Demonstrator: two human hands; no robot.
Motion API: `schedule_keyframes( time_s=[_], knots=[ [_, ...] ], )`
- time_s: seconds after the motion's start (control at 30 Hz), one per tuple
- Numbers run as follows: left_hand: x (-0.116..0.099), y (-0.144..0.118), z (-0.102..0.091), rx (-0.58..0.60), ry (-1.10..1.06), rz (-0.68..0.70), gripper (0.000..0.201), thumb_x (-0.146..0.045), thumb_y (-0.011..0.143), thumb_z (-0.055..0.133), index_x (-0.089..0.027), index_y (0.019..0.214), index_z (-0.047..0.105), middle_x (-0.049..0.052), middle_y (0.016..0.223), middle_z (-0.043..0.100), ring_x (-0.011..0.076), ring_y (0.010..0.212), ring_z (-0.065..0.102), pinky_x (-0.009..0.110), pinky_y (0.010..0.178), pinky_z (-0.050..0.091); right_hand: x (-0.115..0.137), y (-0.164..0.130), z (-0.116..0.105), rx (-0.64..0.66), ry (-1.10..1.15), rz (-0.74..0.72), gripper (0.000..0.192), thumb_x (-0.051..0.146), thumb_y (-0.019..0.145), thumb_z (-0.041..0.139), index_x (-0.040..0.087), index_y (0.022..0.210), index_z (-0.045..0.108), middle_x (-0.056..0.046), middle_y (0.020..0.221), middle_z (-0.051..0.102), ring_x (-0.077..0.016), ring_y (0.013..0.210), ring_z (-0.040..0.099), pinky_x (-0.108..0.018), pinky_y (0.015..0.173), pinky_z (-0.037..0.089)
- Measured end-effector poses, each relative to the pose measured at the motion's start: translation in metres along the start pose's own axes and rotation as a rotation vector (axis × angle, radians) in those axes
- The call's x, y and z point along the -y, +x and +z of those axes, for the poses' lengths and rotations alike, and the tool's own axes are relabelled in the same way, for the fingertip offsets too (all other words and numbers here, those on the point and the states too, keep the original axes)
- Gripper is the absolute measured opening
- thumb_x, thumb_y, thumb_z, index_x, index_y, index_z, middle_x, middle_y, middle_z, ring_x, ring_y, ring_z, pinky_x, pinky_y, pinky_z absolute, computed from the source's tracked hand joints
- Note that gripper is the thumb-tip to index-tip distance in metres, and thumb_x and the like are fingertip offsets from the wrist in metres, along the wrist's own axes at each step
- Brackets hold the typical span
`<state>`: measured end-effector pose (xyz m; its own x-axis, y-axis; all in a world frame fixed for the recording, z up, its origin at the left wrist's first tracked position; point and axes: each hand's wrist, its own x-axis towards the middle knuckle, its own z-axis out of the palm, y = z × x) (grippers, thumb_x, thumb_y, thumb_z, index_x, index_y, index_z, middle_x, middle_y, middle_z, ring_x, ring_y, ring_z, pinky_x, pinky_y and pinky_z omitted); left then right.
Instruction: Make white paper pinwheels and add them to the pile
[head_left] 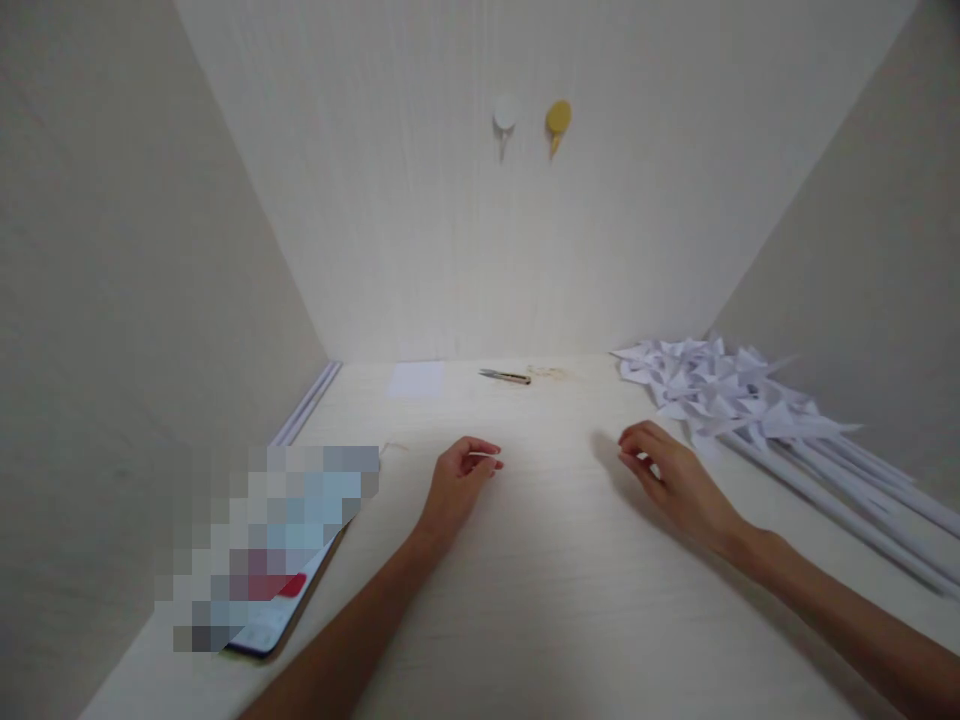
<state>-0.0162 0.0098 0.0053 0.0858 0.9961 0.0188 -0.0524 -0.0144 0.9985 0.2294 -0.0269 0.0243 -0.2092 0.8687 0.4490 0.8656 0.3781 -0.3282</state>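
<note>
My left hand point(463, 478) hovers over the middle of the white table, fingers loosely curled and a small gap between thumb and fingertips; nothing shows in it. To its right is my right hand point(671, 475), also loosely curled and bare, its thumb a little apart from the fingers. Nearest the right hand lies a heap of white paper pinwheels point(720, 385) with rolled paper sticks point(847, 500). Beyond the hands, thread snips point(506, 377) lie near the back wall, and a square sheet of white paper point(415, 379) is to their left.
A smartphone point(277, 610), partly blurred by pixels, lies at the left. Rolled paper sticks point(306, 402) run along the left wall. Small pale bits point(547, 373) lie beside the snips. A white hook point(505, 115) and a yellow hook point(558, 118) are on the back wall.
</note>
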Motion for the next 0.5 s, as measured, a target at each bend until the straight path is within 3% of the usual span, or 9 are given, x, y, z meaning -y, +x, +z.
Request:
schedule_keyframes(
  time_s=[0.1, 0.2, 0.27, 0.37, 0.43, 0.5],
  knots=[
    [-0.005, 0.005, 0.0, -0.014, 0.068, -0.038, 0.008, -0.013, 0.062, 0.053, -0.016, 0.068, 0.057, 0.004, 0.073, 0.064, 0.0137, 0.069, 0.062, 0.025, 0.064, 0.045, 0.031, 0.039, 0.039, 0.066, 0.035, -0.116, 0.014, 0.012, 0.081, 0.035, 0.02, 0.072, 0.042, -0.007, 0.08, 0.051, -0.0156, 0.067, 0.05, -0.029, 0.061, 0.043],
    [-0.017, 0.023, -0.015, -0.012, 0.259, 0.025, 0.01, -0.012, 0.063, 0.049, -0.016, 0.071, 0.055, 0.004, 0.071, 0.063, 0.0153, 0.07, 0.062, 0.026, 0.063, 0.046, 0.055, 0.068, 0.069, 0.095, 0.062, -0.167, 0.014, 0.01, 0.08, 0.037, 0.02, 0.072, 0.041, -0.006, 0.08, 0.049, -0.0149, 0.066, 0.048, -0.028, 0.06, 0.042],
    [-0.027, 0.042, -0.04, -0.055, 0.543, 0.13, 0.01, -0.013, 0.065, 0.047, -0.015, 0.071, 0.055, 0.005, 0.071, 0.062, 0.0165, 0.07, 0.061, 0.028, 0.063, 0.047, 0.065, 0.076, 0.082, 0.124, 0.089, -0.204, 0.012, 0.011, 0.08, 0.039, 0.019, 0.073, 0.042, -0.006, 0.084, 0.05, -0.0134, 0.065, 0.049, -0.026, 0.059, 0.042],
    [-0.038, 0.07, -0.092, -0.18, 1.208, 0.284, 0.017, -0.011, 0.069, 0.039, -0.014, 0.075, 0.055, 0.01, 0.081, 0.061, 0.0209, 0.078, 0.059, 0.034, 0.071, 0.045, 0.071, 0.076, 0.09, 0.161, 0.137, -0.259, 0.011, 0.011, 0.081, 0.039, 0.019, 0.074, 0.043, -0.008, 0.093, 0.051, -0.0102, 0.059, 0.049, -0.025, 0.054, 0.043],
    [-0.039, 0.084, -0.127, -0.184, 1.562, 0.231, 0.023, -0.01, 0.073, 0.034, -0.011, 0.08, 0.056, 0.017, 0.088, 0.059, 0.0257, 0.084, 0.058, 0.037, 0.071, 0.045, 0.071, 0.072, 0.091, 0.154, 0.187, -0.288, 0.012, 0.01, 0.081, 0.038, 0.018, 0.074, 0.044, -0.009, 0.094, 0.052, -0.0087, 0.055, 0.049, -0.025, 0.052, 0.043],
    [-0.036, 0.093, -0.154, -0.173, 1.743, 0.145, 0.029, -0.009, 0.075, 0.029, -0.008, 0.086, 0.056, 0.021, 0.09, 0.058, 0.0301, 0.086, 0.058, 0.038, 0.067, 0.045, 0.069, 0.068, 0.09, 0.132, 0.233, -0.302, 0.013, 0.008, 0.08, 0.038, 0.018, 0.075, 0.044, -0.009, 0.094, 0.053, -0.0091, 0.055, 0.051, -0.025, 0.053, 0.045]
  ],
)
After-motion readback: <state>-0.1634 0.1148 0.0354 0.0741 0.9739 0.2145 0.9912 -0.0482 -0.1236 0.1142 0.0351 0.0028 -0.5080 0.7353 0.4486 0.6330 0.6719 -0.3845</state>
